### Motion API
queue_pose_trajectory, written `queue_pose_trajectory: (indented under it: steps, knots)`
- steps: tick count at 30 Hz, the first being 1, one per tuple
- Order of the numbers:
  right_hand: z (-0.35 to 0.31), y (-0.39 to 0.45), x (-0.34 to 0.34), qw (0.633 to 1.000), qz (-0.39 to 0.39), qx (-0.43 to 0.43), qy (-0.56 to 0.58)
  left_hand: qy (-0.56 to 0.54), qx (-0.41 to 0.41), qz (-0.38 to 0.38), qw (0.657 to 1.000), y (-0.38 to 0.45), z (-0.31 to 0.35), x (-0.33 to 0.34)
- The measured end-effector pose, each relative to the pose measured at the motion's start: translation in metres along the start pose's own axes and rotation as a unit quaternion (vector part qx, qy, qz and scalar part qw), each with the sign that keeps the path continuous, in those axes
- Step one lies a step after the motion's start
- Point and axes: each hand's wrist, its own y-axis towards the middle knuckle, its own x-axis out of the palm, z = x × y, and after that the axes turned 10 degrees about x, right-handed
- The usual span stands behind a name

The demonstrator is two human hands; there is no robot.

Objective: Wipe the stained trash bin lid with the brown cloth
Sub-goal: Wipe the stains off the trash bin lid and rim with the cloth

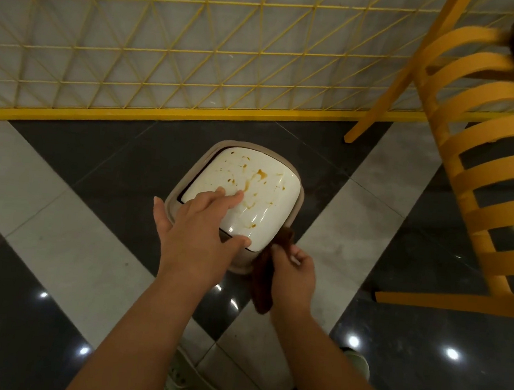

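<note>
A yellow wire-grid partition (169,47) and a yellow slatted chair (473,189) stand beyond and to the right of the hands, over a glossy tiled floor (59,239). The trash bin lid (250,191), white, hard and glossy, streaked with brown stains, lies under the left hand (197,220), which is spread flat, fingertips on the lid, thumb at its near edge. It looks hinged and likely to tip, so bracing it there makes sense. The right hand (292,269) pinches the brown cloth (268,276), soft and limp, hanging just beside the lid's near corner; bunching it would give firmer wiping
</note>
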Motion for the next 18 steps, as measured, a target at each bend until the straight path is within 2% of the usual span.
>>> queue_pose_trajectory:
  steps: [3,5,9,11,15,18]
  knots:
    - [-0.012,0.009,0.010,0.999,0.018,-0.010,0.038,0.003,-0.009,-0.003,1.000,0.002,0.002,-0.001]
    - [0.007,0.001,0.018,0.998,0.032,-0.012,0.056,0.010,-0.016,-0.006,1.000,0.002,0.004,0.000]
    - [0.039,-0.013,0.020,0.995,-0.007,0.044,0.091,0.021,-0.015,-0.006,1.000,0.002,0.006,0.001]
    - [0.030,-0.008,0.014,0.996,-0.022,0.057,0.065,0.010,-0.004,-0.010,1.000,0.001,0.002,0.000]
    - [-0.007,0.012,-0.012,0.996,-0.043,0.007,-0.073,-0.093,0.020,-0.021,0.995,-0.002,-0.013,-0.007]
    - [-0.031,0.022,-0.023,0.990,-0.052,0.001,-0.128,-0.098,0.051,-0.035,0.993,-0.003,-0.018,-0.005]
